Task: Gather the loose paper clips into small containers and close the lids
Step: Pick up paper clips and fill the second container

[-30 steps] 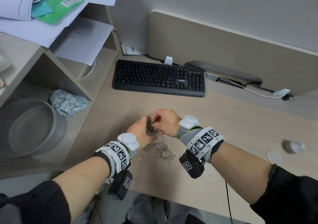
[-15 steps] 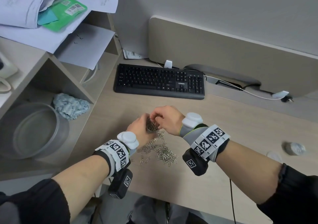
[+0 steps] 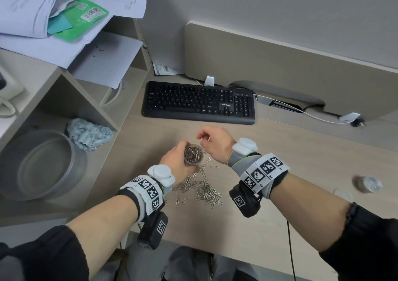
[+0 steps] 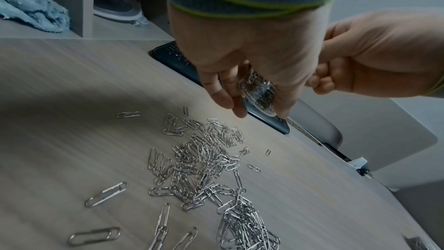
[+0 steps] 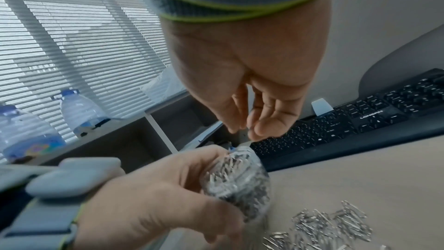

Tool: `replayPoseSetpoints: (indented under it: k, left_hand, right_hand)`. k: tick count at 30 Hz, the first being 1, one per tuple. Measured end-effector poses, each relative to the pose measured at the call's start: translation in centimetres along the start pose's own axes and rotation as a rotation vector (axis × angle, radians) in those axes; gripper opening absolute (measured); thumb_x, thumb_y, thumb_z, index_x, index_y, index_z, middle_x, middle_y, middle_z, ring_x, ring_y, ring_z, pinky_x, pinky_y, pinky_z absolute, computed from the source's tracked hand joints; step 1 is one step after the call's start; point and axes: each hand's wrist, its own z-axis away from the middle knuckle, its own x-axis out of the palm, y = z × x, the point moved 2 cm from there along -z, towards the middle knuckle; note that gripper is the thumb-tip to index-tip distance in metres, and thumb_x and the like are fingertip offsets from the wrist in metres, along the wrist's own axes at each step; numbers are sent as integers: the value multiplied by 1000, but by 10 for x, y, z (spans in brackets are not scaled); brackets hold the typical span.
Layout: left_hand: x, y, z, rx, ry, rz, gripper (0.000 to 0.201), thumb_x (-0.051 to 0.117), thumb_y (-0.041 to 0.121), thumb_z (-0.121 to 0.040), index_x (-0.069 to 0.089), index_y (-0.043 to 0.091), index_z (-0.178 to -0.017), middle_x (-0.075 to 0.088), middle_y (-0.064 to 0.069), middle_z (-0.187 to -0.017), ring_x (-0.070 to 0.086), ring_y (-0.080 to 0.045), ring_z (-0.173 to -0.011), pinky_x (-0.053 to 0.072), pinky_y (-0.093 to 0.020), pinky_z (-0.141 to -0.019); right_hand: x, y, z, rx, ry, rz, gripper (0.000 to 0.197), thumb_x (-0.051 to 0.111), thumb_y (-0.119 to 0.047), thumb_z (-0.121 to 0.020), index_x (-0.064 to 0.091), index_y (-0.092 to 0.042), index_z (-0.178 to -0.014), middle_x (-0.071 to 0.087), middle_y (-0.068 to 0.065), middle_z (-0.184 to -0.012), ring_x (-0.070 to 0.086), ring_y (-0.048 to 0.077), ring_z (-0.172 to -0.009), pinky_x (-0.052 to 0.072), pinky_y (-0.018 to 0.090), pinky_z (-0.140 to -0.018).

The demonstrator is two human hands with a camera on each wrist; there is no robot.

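My left hand (image 3: 183,152) grips a small clear round container (image 3: 193,154) packed with silver paper clips, held just above the desk and tilted toward me. In the left wrist view the container (image 4: 260,92) sits between thumb and fingers. My right hand (image 3: 204,137) hovers just behind and above its open mouth. Its fingertips (image 5: 242,128) are drawn together, and I see no clip between them. A pile of loose paper clips (image 3: 206,191) lies on the desk below both hands. A second small container (image 3: 367,184) and a round lid (image 3: 342,194) lie far right, blurred.
A black keyboard (image 3: 199,104) lies behind the hands, with a white cable (image 3: 301,112) to its right. On the left a shelf unit holds a large clear tub (image 3: 43,164) and a blue cloth (image 3: 89,136). The desk's front edge runs under my forearms.
My right hand has lifted off the container's mouth and moved back a little, so the clips inside now show. The left hand still holds the container in about the same place.
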Motion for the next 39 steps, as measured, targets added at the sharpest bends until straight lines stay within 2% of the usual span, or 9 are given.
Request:
replayPoseSetpoints:
  k: [5, 8, 12, 17, 22, 25, 30, 34, 39]
  left_hand:
    - [-1, 0, 3, 19, 1, 19, 60, 78, 42, -68, 45, 26, -116, 61, 5, -100, 60, -21, -90, 51, -37, -77]
    - [-2, -2, 4, 19, 3, 23, 58, 77, 43, -68, 44, 28, -114, 61, 7, -99, 59, -19, -88, 50, -37, -76]
    - [-4, -12, 7, 11, 5, 9, 60, 78, 46, -70, 44, 29, -116, 60, 9, -101, 59, -18, -90, 48, -34, -76]
    - [-9, -34, 6, -68, 14, -30, 64, 79, 45, -71, 44, 27, -122, 64, 4, -109, 61, -22, -97, 50, -36, -83]
    - [-14, -48, 7, -100, 36, -7, 61, 75, 45, -71, 44, 30, -122, 65, 6, -110, 64, -21, -93, 53, -38, -83]
    - [-14, -54, 7, -121, 51, 19, 58, 74, 46, -72, 43, 33, -120, 65, 7, -109, 65, -21, -95, 53, -36, -83]
    - [-17, -60, 9, -136, 79, 32, 59, 76, 48, -73, 43, 29, -119, 64, 6, -112, 63, -20, -97, 51, -36, -85]
    - [-16, -65, 10, -164, 86, 24, 60, 77, 41, -71, 44, 25, -118, 65, 4, -110, 63, -23, -97, 52, -37, -83]
    - [-12, -66, 9, -203, 76, 20, 61, 79, 33, -70, 43, 25, -118, 65, 4, -110, 62, -24, -98, 51, -35, -85]
  right_hand:
    - [16, 14, 1, 107, -97, 130, 47, 69, -43, -84, 53, -18, -119, 55, 1, -113, 56, 21, -98, 47, 35, -86]
    - [23, 16, 1, 102, -160, 156, 48, 68, -45, -85, 52, -16, -120, 62, 2, -111, 59, 22, -96, 49, 36, -84]
    - [23, 24, -5, 139, -105, -6, 38, 63, -48, -87, 55, -20, -112, 63, -3, -100, 61, 18, -75, 53, 35, -72]
    - [19, 57, -17, 327, -80, 41, 20, 52, -38, -93, 55, -19, -99, 67, 6, -90, 71, 32, -74, 59, 43, -65]
    - [34, 100, -29, 410, -170, 319, 44, 44, -52, -81, 52, -19, -108, 59, 7, -103, 63, 30, -82, 57, 45, -77]
    - [43, 109, -32, 461, -167, 394, 50, 56, -50, -86, 47, -15, -120, 48, 10, -116, 60, 34, -93, 53, 47, -85]
    - [70, 96, -46, 315, -185, 338, 52, 63, -61, -74, 45, -31, -112, 44, 6, -116, 56, 28, -90, 53, 46, -86]
    - [89, 71, -51, 223, -194, 491, 78, 66, -64, -76, 38, -13, -128, 40, 8, -116, 57, 27, -86, 53, 39, -73]
    - [110, 41, -46, 110, -380, 722, 69, 71, -31, -81, 34, -12, -136, 38, 13, -126, 61, 28, -93, 52, 32, -70]
